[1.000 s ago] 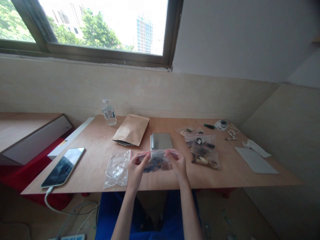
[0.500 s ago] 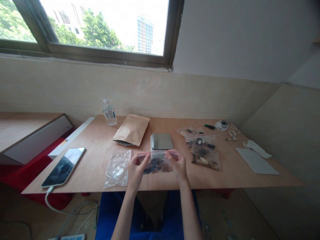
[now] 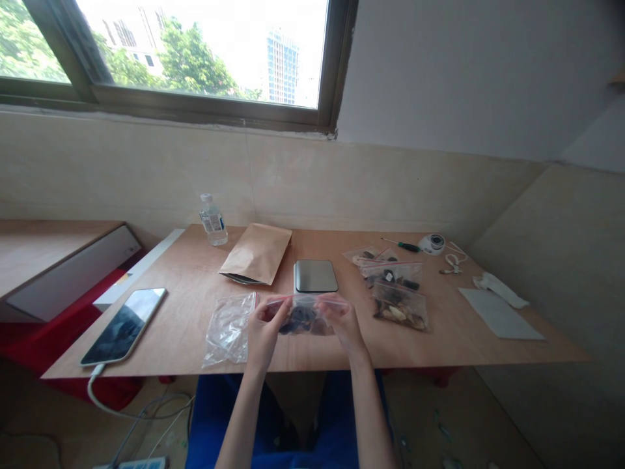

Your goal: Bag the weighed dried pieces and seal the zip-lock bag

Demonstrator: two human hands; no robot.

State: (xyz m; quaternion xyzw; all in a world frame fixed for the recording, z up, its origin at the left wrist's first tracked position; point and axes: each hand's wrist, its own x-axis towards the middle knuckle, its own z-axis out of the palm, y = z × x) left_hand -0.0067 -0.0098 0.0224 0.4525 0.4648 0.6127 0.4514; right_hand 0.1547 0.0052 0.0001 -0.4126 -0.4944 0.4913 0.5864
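Observation:
Both my hands hold a clear zip bag [image 3: 306, 314] with a red seal strip and dark pieces inside, just above the near edge of the wooden table [image 3: 185, 293]. My left hand [image 3: 262, 332] pinches the bag's left top corner. My right hand [image 3: 344, 324] pinches the top edge further right. An empty clear zip bag [image 3: 229, 327] lies flat to the left of my left hand. A small silver scale [image 3: 315, 275] sits right behind the held bag.
A brown paper pouch [image 3: 258, 253] and a water bottle [image 3: 213, 221] are at the back left, a phone [image 3: 124, 324] on a cable at the left edge. Several filled zip bags [image 3: 396, 293] lie to the right, with a screwdriver [image 3: 403, 245], white paper [image 3: 500, 314] and small white items beyond.
My hands have drawn slightly closer together along the bag's top edge, and the bag has sunk a little. Nothing else on the table has moved.

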